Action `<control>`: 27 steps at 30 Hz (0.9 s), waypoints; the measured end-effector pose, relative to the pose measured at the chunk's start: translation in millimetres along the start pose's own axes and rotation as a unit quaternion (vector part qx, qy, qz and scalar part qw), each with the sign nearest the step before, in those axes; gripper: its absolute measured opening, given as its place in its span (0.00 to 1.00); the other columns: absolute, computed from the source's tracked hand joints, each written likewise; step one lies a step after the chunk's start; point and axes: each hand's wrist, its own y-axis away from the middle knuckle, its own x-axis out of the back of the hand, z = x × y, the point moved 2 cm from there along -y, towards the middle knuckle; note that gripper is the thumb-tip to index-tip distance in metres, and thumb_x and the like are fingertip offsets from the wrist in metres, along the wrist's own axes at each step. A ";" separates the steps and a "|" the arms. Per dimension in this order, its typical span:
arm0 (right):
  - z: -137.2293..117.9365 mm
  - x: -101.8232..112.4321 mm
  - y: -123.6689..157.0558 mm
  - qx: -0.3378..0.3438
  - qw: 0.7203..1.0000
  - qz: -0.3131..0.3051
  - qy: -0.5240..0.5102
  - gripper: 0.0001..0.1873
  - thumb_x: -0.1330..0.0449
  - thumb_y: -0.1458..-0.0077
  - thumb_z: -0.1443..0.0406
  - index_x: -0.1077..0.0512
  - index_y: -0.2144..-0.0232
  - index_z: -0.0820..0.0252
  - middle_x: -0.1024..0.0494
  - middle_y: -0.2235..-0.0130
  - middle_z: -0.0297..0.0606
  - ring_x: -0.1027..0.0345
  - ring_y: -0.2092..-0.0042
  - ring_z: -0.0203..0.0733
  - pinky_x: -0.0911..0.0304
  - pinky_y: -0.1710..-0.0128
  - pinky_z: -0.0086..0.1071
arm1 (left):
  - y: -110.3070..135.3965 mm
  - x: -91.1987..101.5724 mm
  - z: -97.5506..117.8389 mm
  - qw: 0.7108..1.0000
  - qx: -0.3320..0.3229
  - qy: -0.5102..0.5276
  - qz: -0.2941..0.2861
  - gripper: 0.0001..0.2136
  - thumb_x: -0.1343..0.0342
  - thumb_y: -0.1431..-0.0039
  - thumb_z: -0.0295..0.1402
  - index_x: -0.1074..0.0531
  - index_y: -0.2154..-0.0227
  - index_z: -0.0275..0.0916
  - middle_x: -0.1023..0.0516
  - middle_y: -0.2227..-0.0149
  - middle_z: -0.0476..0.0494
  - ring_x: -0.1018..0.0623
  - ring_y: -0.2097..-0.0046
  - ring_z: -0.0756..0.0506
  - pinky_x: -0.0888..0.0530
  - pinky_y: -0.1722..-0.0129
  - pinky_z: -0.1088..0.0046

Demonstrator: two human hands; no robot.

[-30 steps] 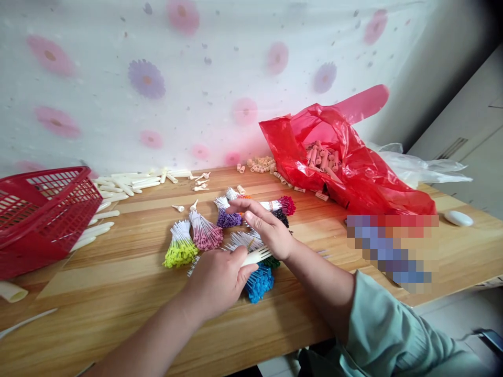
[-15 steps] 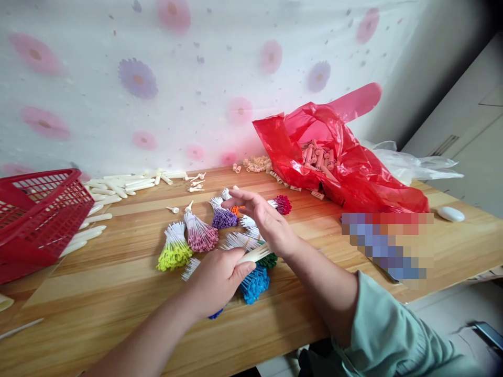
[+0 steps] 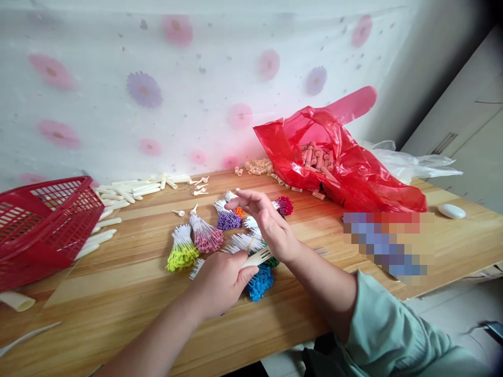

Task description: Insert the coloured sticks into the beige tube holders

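Wrapped in the fingers of my left hand (image 3: 218, 283) is a cream plastic tube with a slotted end (image 3: 259, 257), pointing up and to the right. My right hand (image 3: 273, 228) is open, its fingers stretched out, with the heel of its palm at the slotted end. Beneath and around both hands lie bundles of thin white sticks with coloured tips: a yellow bundle (image 3: 183, 251), a pink bundle (image 3: 207, 235), a purple bundle (image 3: 228, 217), a blue bundle (image 3: 260, 283) and a crimson bundle (image 3: 285, 205). A green bundle is partly hidden under my right hand.
A red basket (image 3: 43, 230) stands at the left, beside several cream pen-like tubes (image 3: 98, 238). Small cream pointed pieces (image 3: 178, 213) lie behind the bundles. At the back right, a red plastic bag (image 3: 353, 173) holds peach slotted pieces (image 3: 318, 157). A white oval object (image 3: 451, 211) rests farther right.
The view has shifted slightly, so the basket and bundles appear farther right. Both hands keep nearly the same pose, with the tube still in my left hand.
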 end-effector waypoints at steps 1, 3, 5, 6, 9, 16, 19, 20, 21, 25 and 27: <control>0.7 -0.9 -1.3 -0.004 1.000 -0.001 0.001 0.25 0.55 0.37 0.50 0.41 0.45 0.57 0.29 0.50 0.44 0.37 0.45 0.44 0.44 0.43 0.45 | -0.1 0.4 -0.2 1.000 -0.005 0.011 -0.001 0.15 0.58 0.38 0.42 0.38 0.76 0.40 0.29 0.77 0.47 0.28 0.73 0.45 0.42 0.73 0.72; 1.7 0.6 -5.2 -0.013 0.999 0.032 0.008 0.22 0.53 0.38 0.52 0.37 0.48 0.58 0.26 0.54 0.43 0.33 0.49 0.43 0.41 0.46 0.43 | -1.4 1.1 -0.9 0.999 -0.006 0.040 0.011 0.15 0.57 0.38 0.42 0.39 0.77 0.40 0.30 0.77 0.48 0.30 0.74 0.46 0.42 0.73 0.73; -0.5 8.2 -8.2 -0.018 0.992 0.118 0.042 0.17 0.53 0.37 0.55 0.33 0.56 0.59 0.23 0.62 0.39 0.29 0.57 0.41 0.37 0.51 0.40 | -3.9 1.6 -2.1 0.996 -0.004 0.088 0.033 0.16 0.57 0.38 0.42 0.41 0.78 0.40 0.33 0.78 0.49 0.32 0.74 0.47 0.42 0.73 0.73; -4.0 13.4 -8.5 -0.015 0.984 0.157 0.082 0.15 0.53 0.37 0.58 0.31 0.60 0.59 0.23 0.66 0.38 0.28 0.61 0.40 0.35 0.54 0.38 | -5.4 1.8 -2.9 0.991 -0.004 0.124 0.043 0.16 0.57 0.38 0.42 0.41 0.78 0.39 0.34 0.78 0.50 0.33 0.74 0.48 0.41 0.73 0.74; -23.2 23.2 -3.7 0.067 0.950 0.067 0.299 0.11 0.51 0.39 0.65 0.29 0.65 0.61 0.23 0.65 0.41 0.29 0.61 0.41 0.34 0.57 0.37 | -7.7 1.5 -5.1 0.965 0.000 0.256 0.055 0.16 0.56 0.39 0.43 0.41 0.78 0.39 0.39 0.79 0.53 0.37 0.75 0.50 0.41 0.75 0.75; -34.0 14.9 26.7 0.079 0.671 -0.273 0.685 0.13 0.53 0.37 0.68 0.29 0.60 0.64 0.24 0.63 0.46 0.32 0.62 0.45 0.36 0.67 0.36 | 2.6 -2.6 4.5 0.878 0.037 0.476 -0.034 0.18 0.55 0.41 0.48 0.42 0.78 0.39 0.51 0.83 0.59 0.50 0.82 0.54 0.50 0.80 0.77; -26.4 6.7 28.0 0.001 0.629 -0.285 0.723 0.14 0.52 0.39 0.68 0.28 0.70 0.63 0.25 0.70 0.45 0.32 0.69 0.44 0.41 0.74 0.33 | 5.1 -1.9 8.2 0.903 0.029 0.427 -0.029 0.17 0.56 0.41 0.46 0.42 0.79 0.40 0.48 0.84 0.58 0.47 0.81 0.53 0.48 0.79 0.77; -24.9 4.0 27.0 -0.011 0.626 -0.287 0.725 0.12 0.51 0.40 0.68 0.28 0.70 0.64 0.24 0.71 0.46 0.32 0.70 0.44 0.43 0.75 0.32 | 5.0 -0.9 8.6 0.922 0.022 0.386 -0.016 0.17 0.56 0.40 0.45 0.41 0.79 0.39 0.45 0.83 0.57 0.44 0.80 0.52 0.45 0.78 0.76; -24.1 1.7 25.5 -0.020 0.624 -0.287 0.726 0.11 0.49 0.42 0.69 0.28 0.71 0.64 0.24 0.72 0.46 0.31 0.71 0.44 0.44 0.76 0.32 | 4.7 0.3 8.7 0.941 0.014 0.338 0.001 0.16 0.56 0.40 0.44 0.40 0.79 0.39 0.41 0.82 0.55 0.40 0.78 0.51 0.43 0.76 0.75; -27.5 -2.6 16.1 -0.055 0.623 -0.300 0.720 0.07 0.43 0.47 0.67 0.27 0.74 0.64 0.23 0.74 0.45 0.30 0.74 0.44 0.45 0.78 0.31 | 3.6 4.8 7.6 0.983 0.013 0.177 0.053 0.15 0.56 0.39 0.40 0.37 0.79 0.38 0.31 0.78 0.49 0.32 0.72 0.47 0.40 0.71 0.73; -33.2 -1.1 11.1 -0.058 0.630 -0.303 0.713 0.07 0.43 0.47 0.67 0.26 0.72 0.64 0.22 0.72 0.45 0.29 0.72 0.45 0.43 0.77 0.32 | 3.7 7.0 6.9 0.985 0.014 0.159 0.066 0.15 0.57 0.39 0.39 0.37 0.78 0.38 0.31 0.77 0.49 0.31 0.72 0.46 0.39 0.71 0.72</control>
